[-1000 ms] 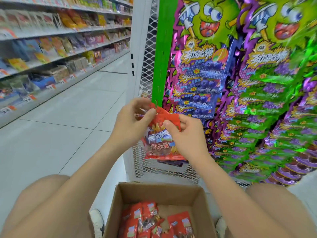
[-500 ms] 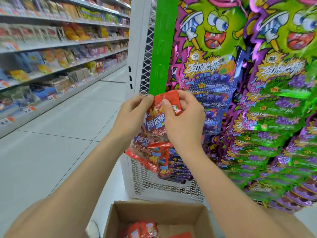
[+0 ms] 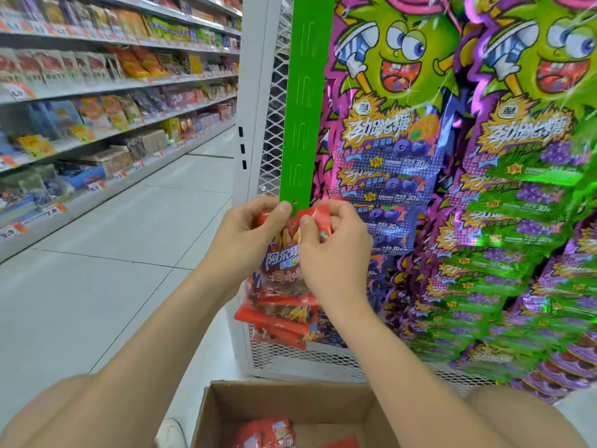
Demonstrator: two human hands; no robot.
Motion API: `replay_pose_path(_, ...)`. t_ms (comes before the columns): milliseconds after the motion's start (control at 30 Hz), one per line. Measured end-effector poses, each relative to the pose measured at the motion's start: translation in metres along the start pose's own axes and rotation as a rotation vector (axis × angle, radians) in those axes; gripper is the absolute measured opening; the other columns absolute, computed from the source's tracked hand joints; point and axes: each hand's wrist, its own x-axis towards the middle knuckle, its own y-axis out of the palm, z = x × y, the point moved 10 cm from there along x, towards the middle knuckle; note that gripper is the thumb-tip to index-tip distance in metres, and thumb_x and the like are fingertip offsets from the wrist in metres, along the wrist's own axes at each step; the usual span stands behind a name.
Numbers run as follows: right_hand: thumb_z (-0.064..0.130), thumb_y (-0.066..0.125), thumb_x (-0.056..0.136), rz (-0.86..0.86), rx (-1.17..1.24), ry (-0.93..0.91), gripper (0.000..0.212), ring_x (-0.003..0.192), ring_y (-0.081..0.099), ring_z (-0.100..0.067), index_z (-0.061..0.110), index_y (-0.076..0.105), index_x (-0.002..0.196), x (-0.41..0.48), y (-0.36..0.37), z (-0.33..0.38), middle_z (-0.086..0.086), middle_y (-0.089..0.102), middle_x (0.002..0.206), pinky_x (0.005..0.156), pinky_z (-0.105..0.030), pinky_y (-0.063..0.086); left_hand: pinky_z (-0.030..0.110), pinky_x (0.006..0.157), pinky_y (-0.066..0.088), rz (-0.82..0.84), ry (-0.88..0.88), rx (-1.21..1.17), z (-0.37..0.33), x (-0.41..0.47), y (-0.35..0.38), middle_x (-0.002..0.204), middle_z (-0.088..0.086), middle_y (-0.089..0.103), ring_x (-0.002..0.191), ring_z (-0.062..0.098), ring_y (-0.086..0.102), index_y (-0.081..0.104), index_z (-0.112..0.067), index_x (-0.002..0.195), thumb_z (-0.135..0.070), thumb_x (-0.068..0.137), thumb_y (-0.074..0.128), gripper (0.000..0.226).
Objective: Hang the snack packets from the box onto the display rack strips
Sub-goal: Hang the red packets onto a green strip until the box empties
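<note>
Head view, centre of the frame: both my hands pinch the top edge of a red snack packet against the lower end of a green display strip. My left hand has thumb and fingers closed on the packet's upper left corner. My right hand is closed on its upper right corner, thumb pressed on the front. The packet's top touches the strip's bottom tab. More red packets hang in a stack just below it. At the bottom of the frame, an open cardboard box holds a few more red packets. Purple and green candy bags fill the right side.
</note>
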Motion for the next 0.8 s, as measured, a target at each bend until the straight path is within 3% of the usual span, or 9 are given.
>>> replay_pose_path(67, 0.033, 0.071, 0.093, 0.018, -0.075, -0.017, 0.009, 0.087, 0.069, -0.023, 0.029, 0.065, 0.097, -0.003, -0.002, -0.002, 0.012, 0.072, 0.08, 0.083, -0.04, 0.053, 0.049, 0.08, 0.061, -0.024, 0.045, 0.102, 0.0, -0.002, -0.005, 0.087, 0.013, 0.075, 0.078, 0.021, 0.069, 0.077, -0.02, 0.097, -0.035, 0.1, 0.071, 0.016)
replay_pose_path(133, 0.035, 0.073, 0.092, 0.002, -0.1, -0.039, 0.008, 0.077, 0.07, -0.013, 0.028, 0.069, 0.09, -0.003, -0.012, -0.001, 0.013, 0.072, 0.075, 0.08, -0.034, 0.053, 0.036, 0.071, 0.059, -0.039, 0.087, 0.156, -0.002, -0.005, -0.008, 0.079, -0.002, 0.074, 0.073, 0.011, 0.069, 0.077, -0.022, 0.098, -0.029, 0.095, 0.078, 0.007)
replay_pose_path(167, 0.035, 0.075, 0.091, -0.003, -0.119, -0.055, 0.009, 0.074, 0.068, -0.008, 0.028, 0.071, 0.088, -0.002, -0.016, 0.001, 0.014, 0.071, 0.074, 0.078, -0.032, 0.051, 0.032, 0.071, 0.06, -0.039, 0.094, 0.165, -0.002, -0.006, -0.009, 0.083, -0.005, 0.076, 0.075, 0.01, 0.071, 0.076, -0.023, 0.101, -0.026, 0.093, 0.081, 0.011)
replay_pose_path(267, 0.034, 0.075, 0.091, 0.037, -0.187, -0.072, 0.008, 0.073, 0.067, -0.007, 0.028, 0.072, 0.088, -0.004, -0.019, -0.002, 0.014, 0.07, 0.076, 0.081, -0.035, 0.055, 0.036, 0.077, 0.065, -0.051, 0.05, 0.137, 0.006, -0.011, -0.012, 0.1, -0.001, 0.08, 0.09, 0.018, 0.079, 0.07, -0.024, 0.116, -0.022, 0.088, 0.086, 0.032)
replay_pose_path(333, 0.034, 0.075, 0.093, 0.08, -0.207, -0.04, 0.008, 0.076, 0.069, -0.011, 0.027, 0.07, 0.091, -0.008, -0.016, -0.009, 0.014, 0.07, 0.077, 0.085, -0.041, 0.056, 0.041, 0.082, 0.066, -0.039, 0.012, 0.149, 0.013, -0.014, -0.013, 0.103, -0.001, 0.081, 0.093, 0.018, 0.079, 0.07, -0.022, 0.117, -0.023, 0.092, 0.082, 0.027)
replay_pose_path(467, 0.035, 0.077, 0.092, 0.074, -0.198, 0.021, 0.014, 0.075, 0.069, -0.005, 0.025, 0.068, 0.094, -0.012, -0.024, -0.022, 0.016, 0.07, 0.078, 0.085, -0.04, 0.058, 0.047, 0.093, 0.063, 0.085, -0.079, 0.205, 0.034, -0.022, -0.008, 0.108, -0.009, 0.081, 0.098, 0.012, 0.078, 0.07, -0.027, 0.118, -0.038, 0.102, 0.068, 0.02)
replay_pose_path(567, 0.033, 0.082, 0.089, 0.109, -0.079, 0.127, 0.018, 0.07, 0.072, -0.006, 0.024, 0.068, 0.097, -0.016, -0.022, -0.042, 0.012, 0.072, 0.077, 0.079, -0.043, 0.062, 0.047, 0.097, 0.06, 0.101, -0.104, 0.16, 0.051, -0.028, -0.002, 0.121, -0.012, 0.076, 0.108, 0.011, 0.075, 0.056, -0.04, 0.13, -0.051, 0.106, 0.054, 0.026)
replay_pose_path(700, 0.036, 0.083, 0.088, 0.099, -0.046, 0.18, 0.025, 0.075, 0.074, -0.004, 0.017, 0.075, 0.103, -0.019, -0.026, -0.055, 0.009, 0.075, 0.081, 0.079, -0.036, 0.063, 0.05, 0.102, 0.057, 0.05, -0.176, 0.071, 0.078, -0.036, 0.002, 0.132, -0.015, 0.069, 0.119, 0.011, 0.07, 0.042, -0.045, 0.135, -0.077, 0.097, 0.045, 0.05)
replay_pose_path(800, 0.033, 0.071, 0.098, 0.148, -0.111, 0.148, 0.023, 0.081, 0.072, 0.0, 0.015, 0.077, 0.111, -0.029, -0.021, -0.058, 0.012, 0.076, 0.086, 0.083, -0.032, 0.06, 0.05, 0.116, 0.045, 0.059, -0.256, 0.039, 0.103, -0.04, 0.006, 0.148, -0.019, 0.057, 0.138, 0.009, 0.056, 0.035, -0.049, 0.148, -0.094, 0.084, 0.04, 0.078)
